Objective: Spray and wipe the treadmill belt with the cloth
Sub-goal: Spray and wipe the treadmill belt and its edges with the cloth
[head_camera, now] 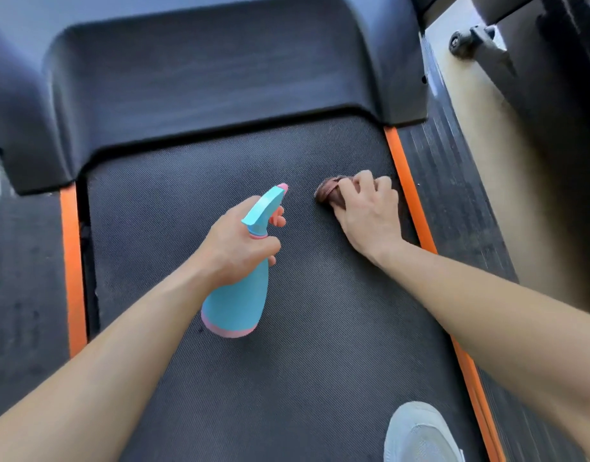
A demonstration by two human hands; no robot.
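Observation:
The dark textured treadmill belt (193, 201) fills the middle of the view. My left hand (233, 248) grips a light blue spray bottle (237, 301) with pink trim by its neck, above the belt's centre, nozzle pointing forward and to the right. My right hand (370, 215) presses a bunched brown cloth (328, 191) onto the belt near its right edge. Most of the cloth is hidden under my fingers.
Orange strips (73, 261) run along both sides of the belt, with ribbed dark side rails (453, 195) outside them. The dark motor cover (213, 78) lies ahead. A white shoe (420, 435) stands on the belt at the bottom right. A wheeled frame (470, 41) sits on the floor at the top right.

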